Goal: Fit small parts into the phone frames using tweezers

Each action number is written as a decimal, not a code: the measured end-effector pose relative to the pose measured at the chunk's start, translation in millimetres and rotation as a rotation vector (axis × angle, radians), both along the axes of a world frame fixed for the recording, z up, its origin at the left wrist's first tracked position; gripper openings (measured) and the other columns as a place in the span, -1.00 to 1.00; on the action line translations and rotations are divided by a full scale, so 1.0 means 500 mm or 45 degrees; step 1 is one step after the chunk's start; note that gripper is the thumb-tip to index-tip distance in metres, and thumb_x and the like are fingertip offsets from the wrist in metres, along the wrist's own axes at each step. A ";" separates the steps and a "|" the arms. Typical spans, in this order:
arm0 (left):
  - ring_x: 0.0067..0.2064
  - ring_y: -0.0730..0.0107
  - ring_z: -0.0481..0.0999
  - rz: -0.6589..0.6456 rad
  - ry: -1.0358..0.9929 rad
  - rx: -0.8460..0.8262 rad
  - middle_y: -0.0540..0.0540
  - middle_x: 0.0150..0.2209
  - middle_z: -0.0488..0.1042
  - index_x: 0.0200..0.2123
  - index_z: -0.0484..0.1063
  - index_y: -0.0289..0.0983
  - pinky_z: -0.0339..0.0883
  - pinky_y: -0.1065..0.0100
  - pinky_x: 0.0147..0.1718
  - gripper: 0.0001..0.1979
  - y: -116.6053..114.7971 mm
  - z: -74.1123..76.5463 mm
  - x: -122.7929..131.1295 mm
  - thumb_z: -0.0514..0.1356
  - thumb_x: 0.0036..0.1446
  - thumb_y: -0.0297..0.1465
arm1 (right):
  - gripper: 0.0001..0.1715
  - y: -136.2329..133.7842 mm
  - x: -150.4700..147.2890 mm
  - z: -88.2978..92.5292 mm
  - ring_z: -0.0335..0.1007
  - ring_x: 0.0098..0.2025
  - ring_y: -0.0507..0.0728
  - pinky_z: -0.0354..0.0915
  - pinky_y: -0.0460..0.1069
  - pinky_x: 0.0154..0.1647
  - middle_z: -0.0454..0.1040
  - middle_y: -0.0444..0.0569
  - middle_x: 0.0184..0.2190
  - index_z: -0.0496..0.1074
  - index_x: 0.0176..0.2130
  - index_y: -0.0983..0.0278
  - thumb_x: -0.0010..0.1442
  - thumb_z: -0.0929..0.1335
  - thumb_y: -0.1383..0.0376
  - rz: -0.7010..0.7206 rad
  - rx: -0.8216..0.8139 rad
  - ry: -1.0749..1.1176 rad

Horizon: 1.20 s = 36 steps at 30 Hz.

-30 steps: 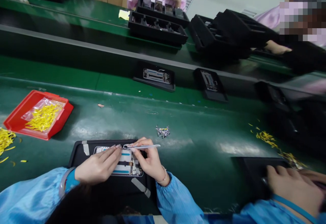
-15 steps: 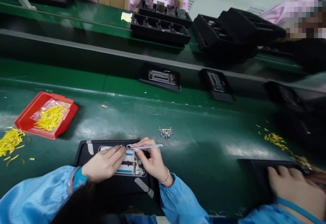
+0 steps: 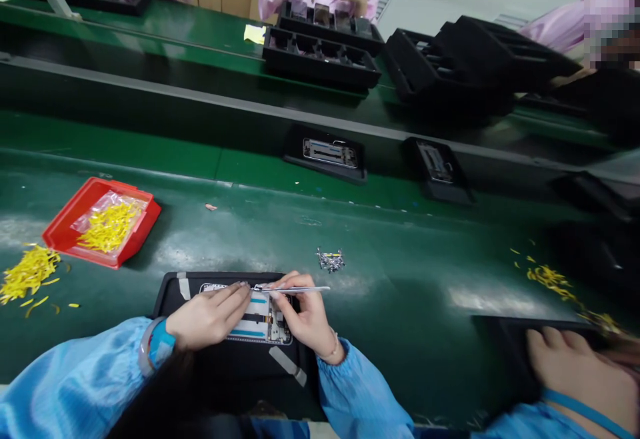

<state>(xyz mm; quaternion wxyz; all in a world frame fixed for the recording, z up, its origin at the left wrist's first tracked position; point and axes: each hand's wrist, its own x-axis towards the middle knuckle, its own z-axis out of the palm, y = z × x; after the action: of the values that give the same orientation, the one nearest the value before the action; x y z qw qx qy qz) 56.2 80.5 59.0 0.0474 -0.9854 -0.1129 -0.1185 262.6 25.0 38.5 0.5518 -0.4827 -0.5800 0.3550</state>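
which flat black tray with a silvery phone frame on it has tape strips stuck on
The near rectangular black tray, under the person's left hand and right hand: two pale grey tape strips show on it. The two farther black trays show none.

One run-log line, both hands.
left hand: on phone frame | right hand: holding slim tool at frame's far edge | black tray: under frame | red bin: yellow strips inside

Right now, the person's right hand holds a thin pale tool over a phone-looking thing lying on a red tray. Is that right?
No, the tray is black, as the head view shows. The right hand does hold the thin pale tool over the phone-looking thing lying there.
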 end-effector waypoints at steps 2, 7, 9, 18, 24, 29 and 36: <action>-0.14 0.32 0.55 0.013 -0.048 0.012 -0.22 -0.14 0.55 -0.10 0.43 -0.44 0.45 0.43 -0.28 -0.60 0.000 0.005 0.005 -0.15 0.22 -0.65 | -0.93 0.000 0.000 0.000 0.46 -0.34 0.11 0.41 0.03 -0.35 0.42 -0.07 -0.39 0.25 -0.24 0.17 0.27 0.30 0.31 0.000 -0.010 0.022; -0.17 0.35 0.55 0.035 -0.064 0.011 -0.19 -0.16 0.56 -0.11 0.44 -0.43 0.45 0.44 -0.34 -0.58 0.000 0.010 0.010 -0.19 0.22 -0.66 | -0.92 0.001 -0.003 0.003 0.48 -0.32 0.07 0.45 -0.01 -0.33 0.39 -0.11 -0.37 0.27 -0.24 0.15 0.26 0.31 0.32 -0.011 -0.040 0.105; -0.15 0.34 0.54 0.043 -0.033 0.005 -0.20 -0.14 0.55 -0.09 0.42 -0.43 0.45 0.44 -0.33 -0.61 -0.001 0.008 0.009 -0.15 0.22 -0.66 | -0.91 0.001 -0.004 0.005 0.49 -0.33 0.07 0.45 -0.02 -0.34 0.37 -0.11 -0.37 0.27 -0.24 0.15 0.25 0.32 0.32 -0.020 -0.049 0.118; -0.15 0.32 0.53 0.026 -0.017 -0.035 -0.21 -0.15 0.54 -0.08 0.41 -0.43 0.44 0.43 -0.32 -0.65 0.003 0.000 0.008 -0.12 0.24 -0.63 | -0.88 0.000 -0.004 0.006 0.49 -0.31 0.07 0.47 -0.04 -0.35 0.38 -0.11 -0.37 0.26 -0.24 0.16 0.24 0.33 0.36 -0.016 -0.067 0.144; -0.18 0.34 0.53 0.029 -0.024 -0.016 -0.18 -0.17 0.55 -0.11 0.42 -0.42 0.44 0.44 -0.33 -0.62 0.005 0.007 0.012 -0.15 0.23 -0.64 | -0.88 0.001 -0.006 0.010 0.50 -0.31 0.05 0.47 -0.05 -0.32 0.36 -0.13 -0.37 0.26 -0.24 0.16 0.24 0.32 0.36 -0.027 -0.101 0.140; -0.21 0.36 0.52 0.086 0.019 -0.053 -0.15 -0.16 0.54 -0.11 0.41 -0.39 0.41 0.46 -0.42 -0.64 0.004 0.005 0.016 -0.14 0.22 -0.64 | -0.88 0.000 -0.007 0.006 0.50 -0.30 0.07 0.48 -0.04 -0.31 0.35 -0.12 -0.37 0.22 -0.25 0.16 0.26 0.30 0.36 -0.058 -0.110 0.072; -0.28 0.38 0.51 0.089 0.020 -0.101 -0.12 -0.18 0.53 -0.15 0.39 -0.38 0.39 0.44 -0.53 -0.67 0.008 0.009 0.022 -0.14 0.23 -0.63 | -0.89 0.004 -0.011 0.010 0.46 -0.36 0.10 0.42 0.00 -0.42 0.36 -0.09 -0.42 0.19 -0.27 0.18 0.27 0.26 0.38 -0.073 0.061 -0.178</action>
<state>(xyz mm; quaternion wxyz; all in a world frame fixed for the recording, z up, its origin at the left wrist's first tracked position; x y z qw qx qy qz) 67.2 84.6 63.3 0.0135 -0.9828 -0.1515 -0.1046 257.2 26.9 43.5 0.5312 -0.5095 -0.6113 0.2907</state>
